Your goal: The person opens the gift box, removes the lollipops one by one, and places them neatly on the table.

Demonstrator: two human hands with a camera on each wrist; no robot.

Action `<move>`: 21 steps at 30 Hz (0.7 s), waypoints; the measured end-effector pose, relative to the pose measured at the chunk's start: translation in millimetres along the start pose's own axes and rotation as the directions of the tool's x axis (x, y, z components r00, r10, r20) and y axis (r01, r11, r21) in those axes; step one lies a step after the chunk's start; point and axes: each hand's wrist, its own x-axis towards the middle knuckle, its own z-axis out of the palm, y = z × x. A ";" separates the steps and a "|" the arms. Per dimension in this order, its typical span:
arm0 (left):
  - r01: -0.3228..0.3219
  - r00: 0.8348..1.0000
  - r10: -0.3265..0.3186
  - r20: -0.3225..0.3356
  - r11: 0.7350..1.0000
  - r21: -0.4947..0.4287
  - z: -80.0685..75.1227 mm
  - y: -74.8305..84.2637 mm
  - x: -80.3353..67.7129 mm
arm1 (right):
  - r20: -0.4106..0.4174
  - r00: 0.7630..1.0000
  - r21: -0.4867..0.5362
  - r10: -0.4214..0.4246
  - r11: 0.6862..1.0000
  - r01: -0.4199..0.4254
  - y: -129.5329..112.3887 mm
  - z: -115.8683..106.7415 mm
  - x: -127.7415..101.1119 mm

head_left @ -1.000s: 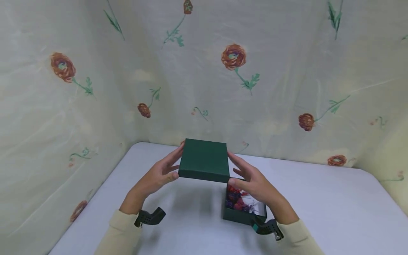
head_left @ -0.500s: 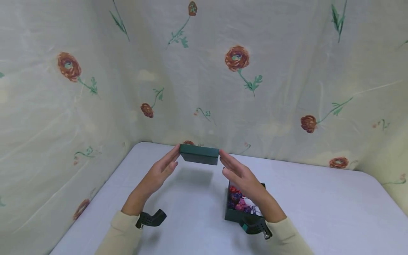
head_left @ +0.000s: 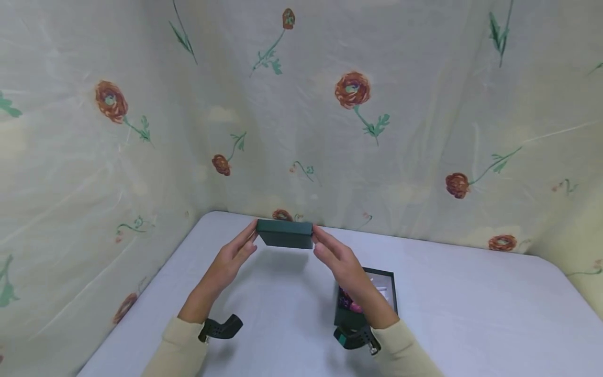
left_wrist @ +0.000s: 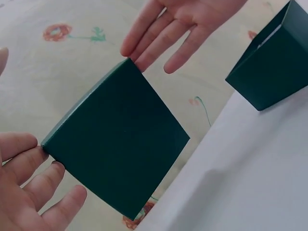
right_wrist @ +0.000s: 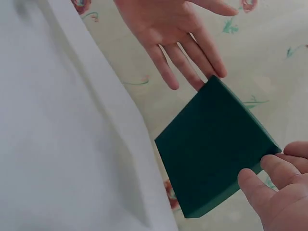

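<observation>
A flat dark green box lid [head_left: 285, 233] is held up off the table between both hands, tilted with one edge toward the head camera. My left hand [head_left: 225, 264] presses its straight fingertips against the lid's left side, thumb apart. From the right, my right hand [head_left: 343, 264] presses the opposite side with extended fingers. In the left wrist view the lid [left_wrist: 115, 139] shows one plain square face. Below the right forearm stands an open dark green box [head_left: 347, 317] holding red, purple and pink dried-flower-like pieces [head_left: 356, 307] and something white. The forearm hides part of it.
The table [head_left: 471, 309] has a white surface and rounded back corners. A pale curtain [head_left: 405, 131] with printed flowers hangs behind it and along its sides. Black straps [head_left: 221, 328] sit on both wrists.
The lid has tipped so its broad top face no longer shows in the head view, and it has shifted slightly left. The right hand moved left with it, its forearm now covering the open box's middle.
</observation>
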 end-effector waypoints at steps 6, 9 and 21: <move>0.045 0.999 -0.045 -0.027 0.999 0.013 0.9 -9.5 -1.8 | -0.056 0.995 0.085 0.085 0.993 -0.080 8.7 9.6 4.5; 0.075 0.997 -0.075 -0.036 0.997 0.001 1.7 -16.1 -3.3 | -0.091 0.990 0.116 0.108 0.988 -0.098 14.7 14.8 6.1; 0.127 0.989 -0.134 -0.068 0.987 -0.099 6.3 -33.0 -5.6 | -0.154 0.964 0.256 0.218 0.951 -0.174 24.3 31.3 12.7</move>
